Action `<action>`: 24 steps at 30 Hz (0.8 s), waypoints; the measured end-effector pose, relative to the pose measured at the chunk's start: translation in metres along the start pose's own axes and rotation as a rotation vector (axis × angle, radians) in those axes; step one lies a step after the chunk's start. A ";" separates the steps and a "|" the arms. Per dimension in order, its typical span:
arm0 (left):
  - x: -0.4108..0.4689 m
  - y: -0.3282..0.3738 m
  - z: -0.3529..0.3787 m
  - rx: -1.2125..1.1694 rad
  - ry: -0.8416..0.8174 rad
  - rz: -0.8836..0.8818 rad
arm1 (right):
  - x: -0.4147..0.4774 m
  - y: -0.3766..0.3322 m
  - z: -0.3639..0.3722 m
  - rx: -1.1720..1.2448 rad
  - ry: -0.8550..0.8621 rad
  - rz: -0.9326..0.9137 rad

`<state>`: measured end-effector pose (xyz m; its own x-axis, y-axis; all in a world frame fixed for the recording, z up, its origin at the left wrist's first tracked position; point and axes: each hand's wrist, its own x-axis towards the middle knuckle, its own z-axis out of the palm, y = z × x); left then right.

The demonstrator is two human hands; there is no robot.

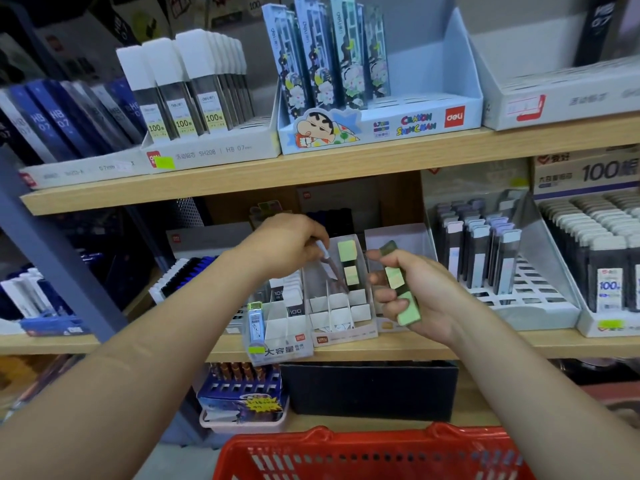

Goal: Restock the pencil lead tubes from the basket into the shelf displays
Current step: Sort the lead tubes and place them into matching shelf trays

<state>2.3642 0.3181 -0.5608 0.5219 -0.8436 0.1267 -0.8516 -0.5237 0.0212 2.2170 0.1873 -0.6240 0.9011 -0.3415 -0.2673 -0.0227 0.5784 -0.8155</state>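
My left hand (289, 245) pinches one slim lead tube (330, 268) with a white cap and angles it down into a small white display box (341, 332) on the middle shelf. Two green-capped tubes (349, 263) stand at the back of that box. My right hand (412, 294) is just right of the box and grips several green-capped lead tubes (401, 289) in a bundle. The red basket (374, 452) sits below at the bottom edge; what it contains is hidden.
A divided box (284, 336) with one blue-capped tube stands left of the display. A clear rack of dark tubes (485, 258) is to the right. The upper shelf (311, 171) carries white-capped tubes and a cartoon display box. A black box sits on the lower shelf.
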 end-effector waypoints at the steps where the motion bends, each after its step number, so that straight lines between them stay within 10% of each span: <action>1: 0.003 0.002 0.000 0.038 -0.027 0.017 | 0.001 0.000 0.000 0.010 -0.003 0.002; 24: 0.021 0.006 0.024 -0.017 0.041 -0.106 | 0.002 -0.001 -0.004 -0.258 0.155 -0.212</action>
<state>2.3716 0.2943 -0.5815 0.6067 -0.7780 0.1631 -0.7929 -0.6070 0.0534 2.2173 0.1829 -0.6255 0.8215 -0.5534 -0.1374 0.0306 0.2834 -0.9585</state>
